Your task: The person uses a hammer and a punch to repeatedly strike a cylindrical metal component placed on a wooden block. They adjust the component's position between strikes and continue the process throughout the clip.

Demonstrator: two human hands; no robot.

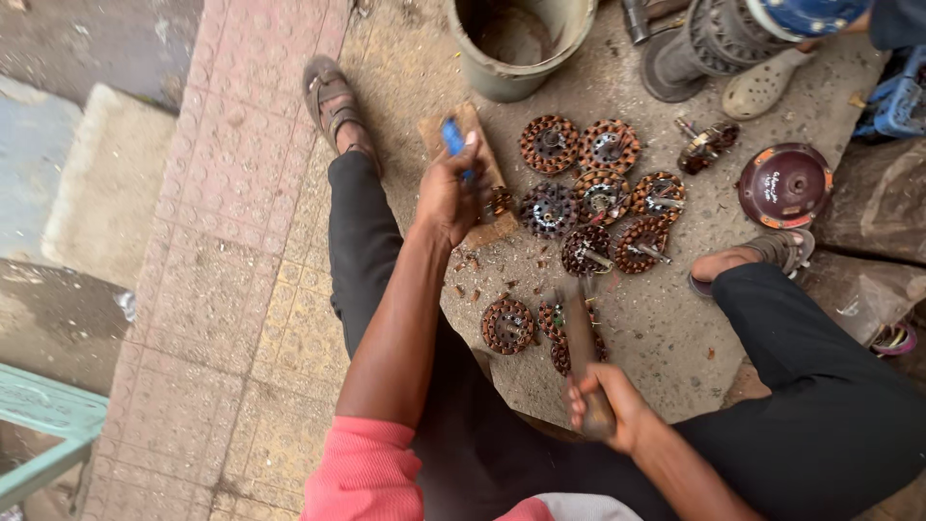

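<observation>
I wear a pink short sleeve [365, 470] on my left arm, with a strip of pale grey cloth showing at its lower hem by my chest. My trousers [830, 405] are black and plain, covering both legs down to the ankles. On my feet are open brown sandals with wide straps, the left sandal [331, 100] showing its worn sole edge, the right sandal [786, 247] greyer and dusty; my forearms are bare, without watch or ring.
</observation>
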